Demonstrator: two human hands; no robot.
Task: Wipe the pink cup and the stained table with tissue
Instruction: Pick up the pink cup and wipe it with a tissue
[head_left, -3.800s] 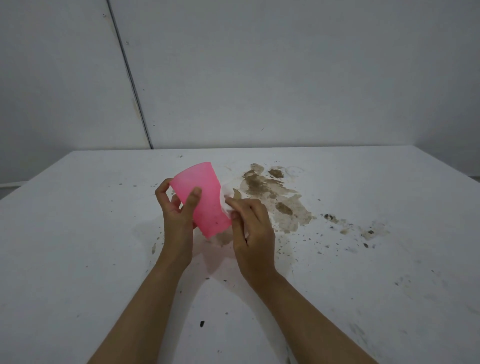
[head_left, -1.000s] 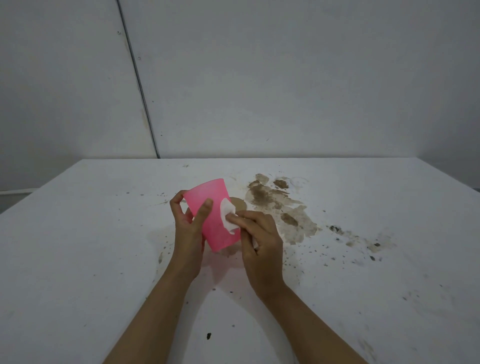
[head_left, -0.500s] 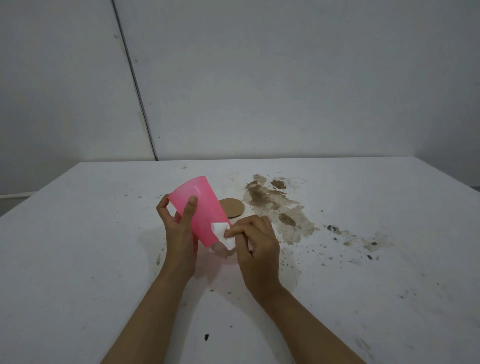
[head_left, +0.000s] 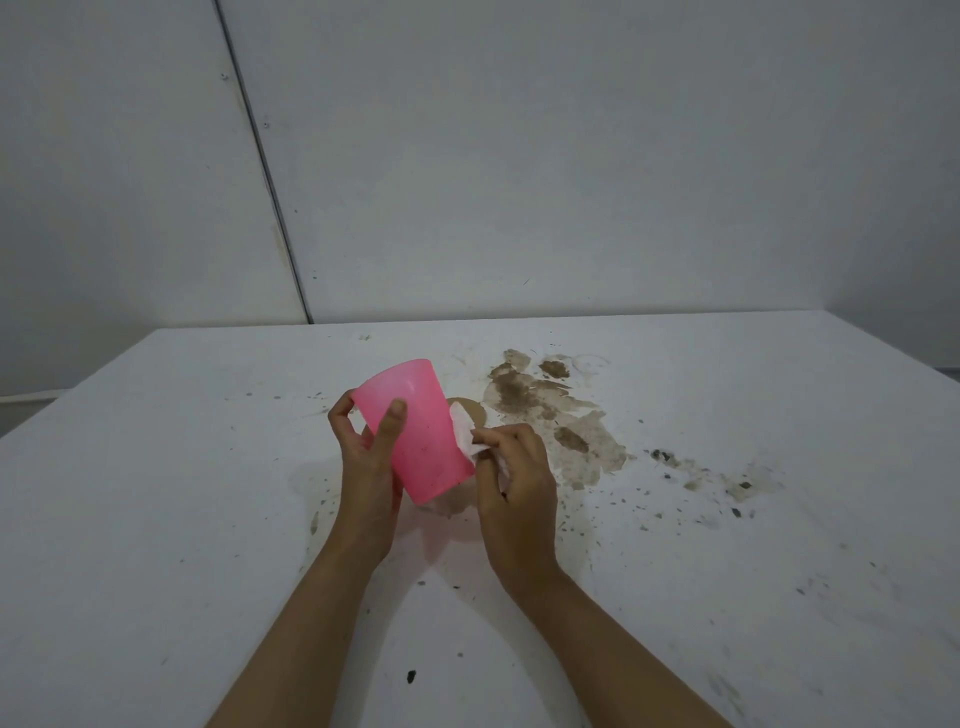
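We are holding one pink cup (head_left: 415, 431), smooth translucent plastic and tapered, in our left hand (head_left: 366, 467); the thumb is lying across the near wall and the fingers are curling round the far side, so the hand is closed on it. The cup is sitting tilted above the table (head_left: 156, 519), wide mouth up and away, narrow base down toward us. Our right hand (head_left: 514, 483) is pinching one crumpled white tissue (head_left: 464, 434), soft and wrinkled, pressing it against the cup's right wall just beside the left-hand grip. Beyond the tissue a single round brown disc (head_left: 475, 411) is lying flat on the matte white tabletop. To the right of both hands, one large brown stain (head_left: 550, 415) is spreading in blotchy, grainy patches, with dark specks scattered further out.
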